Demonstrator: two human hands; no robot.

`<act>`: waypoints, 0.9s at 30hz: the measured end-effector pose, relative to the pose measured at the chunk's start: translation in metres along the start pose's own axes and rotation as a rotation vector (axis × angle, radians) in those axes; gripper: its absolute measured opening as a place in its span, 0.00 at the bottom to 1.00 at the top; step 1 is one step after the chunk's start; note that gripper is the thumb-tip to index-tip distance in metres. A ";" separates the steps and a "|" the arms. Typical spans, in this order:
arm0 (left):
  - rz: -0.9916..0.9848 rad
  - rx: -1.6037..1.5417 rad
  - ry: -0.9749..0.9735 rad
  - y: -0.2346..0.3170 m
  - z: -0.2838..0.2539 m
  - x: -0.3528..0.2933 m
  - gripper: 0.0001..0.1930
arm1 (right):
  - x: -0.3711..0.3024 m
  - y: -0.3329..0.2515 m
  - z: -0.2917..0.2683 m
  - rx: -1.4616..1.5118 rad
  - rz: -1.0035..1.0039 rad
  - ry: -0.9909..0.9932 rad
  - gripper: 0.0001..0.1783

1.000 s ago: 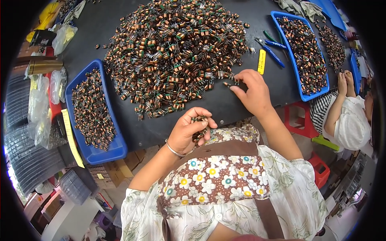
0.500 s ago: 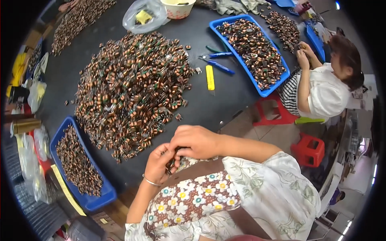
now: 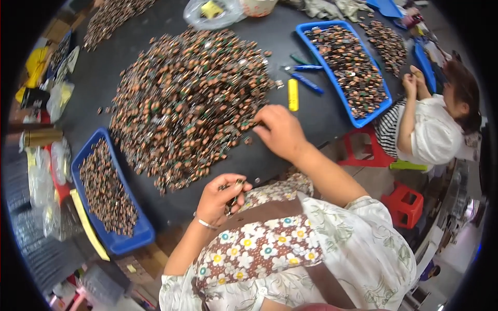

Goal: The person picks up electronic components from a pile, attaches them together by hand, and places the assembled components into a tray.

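At the table's near edge, my left hand (image 3: 220, 198) is closed around several small copper-wound coils (image 3: 232, 195), partly hidden by the fingers. Out over the right edge of a big heap of the same coils (image 3: 181, 103) reaches my right hand (image 3: 282, 132). Its thumb and curled fingers are apart, and nothing shows between them. One loose coil (image 3: 248, 140) lies just left of its thumb. To the left of the heap, a dark blue tray (image 3: 141, 239) holds more coils.
Beyond my right hand lie a yellow-handled tool (image 3: 293, 95) and blue-handled cutters (image 3: 307, 83). A lighter blue tray (image 3: 358, 122) of coils stands at the right. A co-worker (image 3: 428, 122) sits beyond it. A plastic bag (image 3: 213, 20) lies at the back.
My right hand has parted from my left and moved forward and right to the heap's edge. The left hand stays low with coils in it. The whole view has shifted somewhat.
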State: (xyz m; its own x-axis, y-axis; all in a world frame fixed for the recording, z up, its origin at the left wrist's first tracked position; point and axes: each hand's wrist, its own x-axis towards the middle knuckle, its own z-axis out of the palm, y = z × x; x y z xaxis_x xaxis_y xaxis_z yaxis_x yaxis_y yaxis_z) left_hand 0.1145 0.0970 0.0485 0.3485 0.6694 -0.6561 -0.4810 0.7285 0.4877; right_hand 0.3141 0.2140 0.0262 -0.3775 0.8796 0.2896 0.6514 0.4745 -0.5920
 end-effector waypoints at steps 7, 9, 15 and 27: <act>0.053 -0.071 0.010 -0.021 -0.133 -0.027 0.06 | -0.026 -0.064 0.118 0.053 0.011 -0.058 0.08; 0.057 -0.063 -0.008 -0.025 -0.159 -0.036 0.06 | -0.041 -0.085 0.144 0.115 0.002 -0.113 0.08; 0.101 -0.042 0.057 -0.033 -0.178 -0.040 0.06 | -0.062 -0.115 0.160 0.416 0.191 -0.308 0.06; 0.127 0.088 0.107 -0.037 -0.171 -0.041 0.07 | -0.076 -0.127 0.153 0.645 0.193 -0.380 0.06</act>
State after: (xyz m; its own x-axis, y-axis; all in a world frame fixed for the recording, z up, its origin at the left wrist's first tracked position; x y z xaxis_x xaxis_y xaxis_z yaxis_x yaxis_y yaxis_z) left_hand -0.0196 0.0175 -0.0412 0.1999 0.7412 -0.6409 -0.4419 0.6520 0.6162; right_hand 0.1594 0.0812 -0.0353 -0.5723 0.8168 -0.0726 0.2601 0.0968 -0.9607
